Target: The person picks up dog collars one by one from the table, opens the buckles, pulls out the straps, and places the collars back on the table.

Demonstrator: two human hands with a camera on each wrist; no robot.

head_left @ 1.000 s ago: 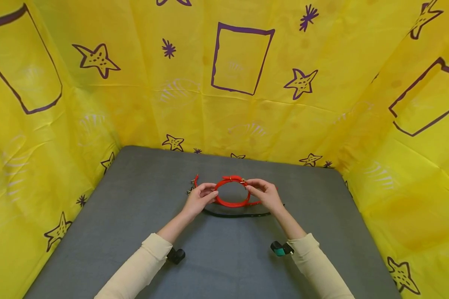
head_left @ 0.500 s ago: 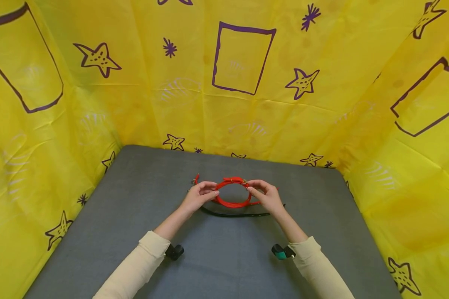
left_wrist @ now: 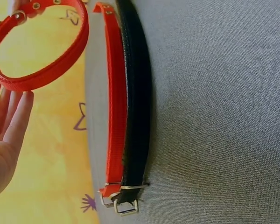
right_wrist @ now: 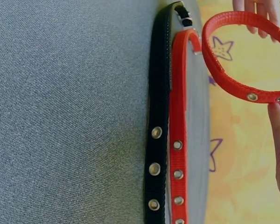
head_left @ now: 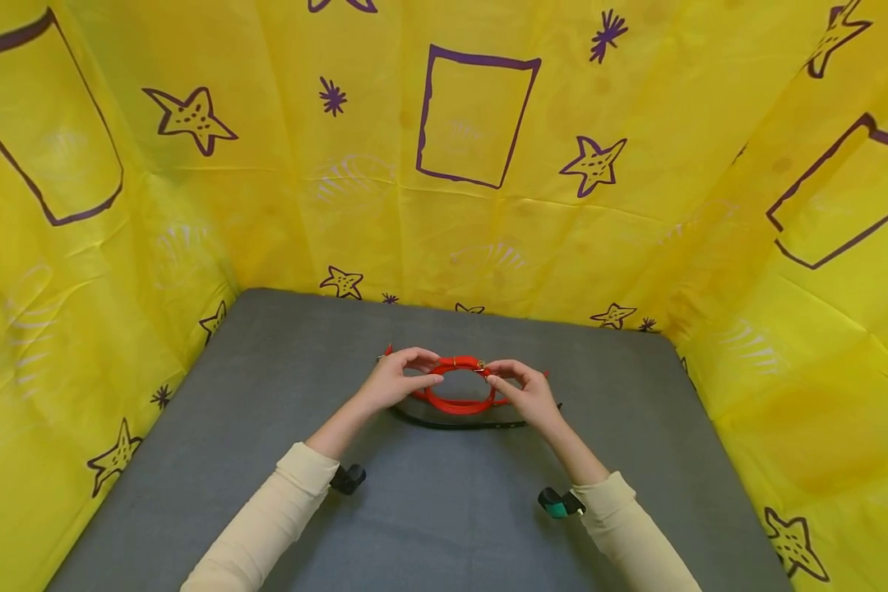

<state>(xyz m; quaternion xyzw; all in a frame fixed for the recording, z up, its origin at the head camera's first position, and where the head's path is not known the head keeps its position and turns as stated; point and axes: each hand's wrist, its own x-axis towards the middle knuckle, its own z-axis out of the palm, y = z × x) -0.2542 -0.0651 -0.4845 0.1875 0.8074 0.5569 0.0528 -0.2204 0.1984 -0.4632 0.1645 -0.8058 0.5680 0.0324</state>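
A red buckle collar, closed into a ring, is held up above the table between both hands. My left hand pinches its left side, thumb towards me. With thumb and fingertips, my right hand holds the right side close to the brass-coloured buckle. Behind the ring lie a second red collar and a black collar, stretched out side by side. Metal eyelets show on both in the right wrist view. From the head, the hands and ring partly hide the lying red collar.
The grey cloth-covered table spreads around the collars. Yellow fabric walls with purple star drawings stand at its back and sides. A black wrist camera sits below the left cuff, and another below the right.
My left hand has shifted up and to the right along the ring, and its fingers now lie near the top. The ring has tilted slightly flatter. My right hand stays almost in place.
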